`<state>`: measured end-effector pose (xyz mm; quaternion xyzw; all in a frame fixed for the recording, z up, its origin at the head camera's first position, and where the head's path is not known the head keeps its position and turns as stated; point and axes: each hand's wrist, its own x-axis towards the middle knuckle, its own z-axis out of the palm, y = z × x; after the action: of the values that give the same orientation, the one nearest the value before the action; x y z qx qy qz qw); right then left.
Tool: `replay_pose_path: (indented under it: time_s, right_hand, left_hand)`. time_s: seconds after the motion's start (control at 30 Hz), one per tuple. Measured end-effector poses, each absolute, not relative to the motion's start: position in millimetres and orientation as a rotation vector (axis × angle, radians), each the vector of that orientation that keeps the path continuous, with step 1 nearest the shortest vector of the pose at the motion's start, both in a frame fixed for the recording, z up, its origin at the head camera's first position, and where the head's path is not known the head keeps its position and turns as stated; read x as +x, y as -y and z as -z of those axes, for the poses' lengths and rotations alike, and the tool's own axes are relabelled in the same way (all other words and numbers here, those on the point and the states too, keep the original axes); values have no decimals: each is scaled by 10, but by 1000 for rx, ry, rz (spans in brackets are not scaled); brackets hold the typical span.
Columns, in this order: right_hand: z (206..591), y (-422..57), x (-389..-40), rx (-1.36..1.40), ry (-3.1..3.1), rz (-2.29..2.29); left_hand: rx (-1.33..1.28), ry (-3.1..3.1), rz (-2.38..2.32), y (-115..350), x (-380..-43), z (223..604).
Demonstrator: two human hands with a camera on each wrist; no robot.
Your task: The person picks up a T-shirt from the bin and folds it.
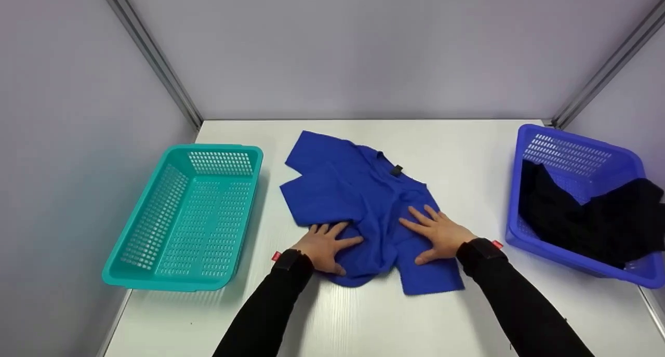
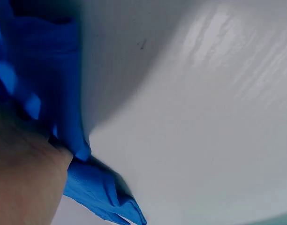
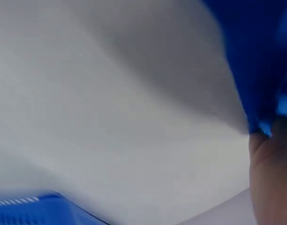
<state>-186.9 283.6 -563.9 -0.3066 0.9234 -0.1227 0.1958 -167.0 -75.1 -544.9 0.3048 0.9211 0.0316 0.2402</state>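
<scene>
A blue short-sleeved T-shirt [image 1: 358, 190] lies crumpled on the white table, its collar with a dark label toward the back right. Fingers spread, my left hand [image 1: 324, 247] rests on the shirt's lower left part. My right hand [image 1: 439, 236] lies with spread fingers on the shirt's right side, near a sleeve. In the left wrist view, folds of the shirt [image 2: 45, 70] run beside the left hand [image 2: 26, 173]. The right wrist view has the right hand [image 3: 275, 173] at the edge of the cloth; its fingertips are mostly hidden there.
A teal plastic basket [image 1: 254, 201] with nothing in it stands on the left of the table [image 1: 353, 326]. On the right is a blue-violet basket [image 1: 511, 201] holding black cloth [image 1: 592, 222]. Pale panels enclose the table at the back and sides.
</scene>
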Motion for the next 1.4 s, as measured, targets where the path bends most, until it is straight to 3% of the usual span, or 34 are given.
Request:
replay_pose_path:
  time_s: [0.2,0.47,0.67,0.83,1.2,1.4]
  right_hand:
    - [5644,-2990,-1676,-517,-2865,209]
    - [5485,-2769,-1511,-17,-2838,25]
    - [5423,-2733,-1427,-133,-2802,-33]
    - [5317,-2810,-1403,-228,-2709,22]
    - [5498,-3108,-1484,-314,-2645,267]
    - [5318,-3082,-1577,-366,-2800,238]
  left_hand:
    - [683,-2629,-96,757,-1717,5553]
    - [324,-2762,-123,807,-1702,5510]
    - [87,-2649,92,832,-1601,5233]
    - [81,-2595,259,856,-1570,5122]
    - [-101,-2700,9,1178,-1648,5302]
    - [-32,-2775,181,1139,-1680,5299]
